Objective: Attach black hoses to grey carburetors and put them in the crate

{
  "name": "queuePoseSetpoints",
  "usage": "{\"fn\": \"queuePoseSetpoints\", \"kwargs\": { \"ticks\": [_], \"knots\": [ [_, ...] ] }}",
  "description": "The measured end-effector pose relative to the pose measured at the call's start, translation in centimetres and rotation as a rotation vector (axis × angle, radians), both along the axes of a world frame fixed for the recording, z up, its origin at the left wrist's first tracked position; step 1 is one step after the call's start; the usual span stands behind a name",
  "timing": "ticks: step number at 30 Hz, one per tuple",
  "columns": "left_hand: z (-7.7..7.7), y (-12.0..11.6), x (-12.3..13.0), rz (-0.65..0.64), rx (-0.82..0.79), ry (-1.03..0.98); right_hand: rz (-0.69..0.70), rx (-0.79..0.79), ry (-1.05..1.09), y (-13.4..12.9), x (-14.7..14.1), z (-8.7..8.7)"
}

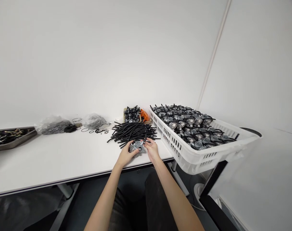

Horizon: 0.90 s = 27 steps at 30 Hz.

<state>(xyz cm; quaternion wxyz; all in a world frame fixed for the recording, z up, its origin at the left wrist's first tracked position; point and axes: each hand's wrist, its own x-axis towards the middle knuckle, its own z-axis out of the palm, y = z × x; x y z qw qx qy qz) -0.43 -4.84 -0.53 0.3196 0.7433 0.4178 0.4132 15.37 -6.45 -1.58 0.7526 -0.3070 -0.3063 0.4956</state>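
Your left hand [125,156] curls around a silver-grey, irregular metal casting [137,147], while your right hand [152,150] is drawn narrow at the casting's right side beside a short, black, tube-like piece [145,138], though I cannot tell whether it pinches that piece. The step in hand looks like fitting or adjusting there, with a loose heap of thin, black, rubbery tubes [131,132] just beyond both hands and a white, slotted plastic crate [196,160] right of your right hand. The next move seems to call for a steady left hold and careful right-hand alignment.
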Motion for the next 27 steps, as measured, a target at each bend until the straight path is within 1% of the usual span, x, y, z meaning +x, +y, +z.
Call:
{"fn": "queuePoseSetpoints", "kwargs": {
  "ticks": [6,13,17,27],
  "knots": [
    [-0.02,-0.01,-0.03,0.011,0.002,-0.004,0.033,0.018,-0.018,-0.04,0.09,-0.06],
    [-0.29,0.17,-0.15,-0.034,-0.011,-0.001,-0.038,0.016,-0.034,0.23,0.12,-0.43],
    [-0.44,0.33,-0.23,-0.049,-0.024,0.003,-0.025,0.045,-0.075,0.3,0.22,-0.55],
    [-0.45,0.37,-0.29,-0.046,-0.013,0.003,-0.001,0.101,-0.103,0.32,0.27,-0.64]
  ]
}}
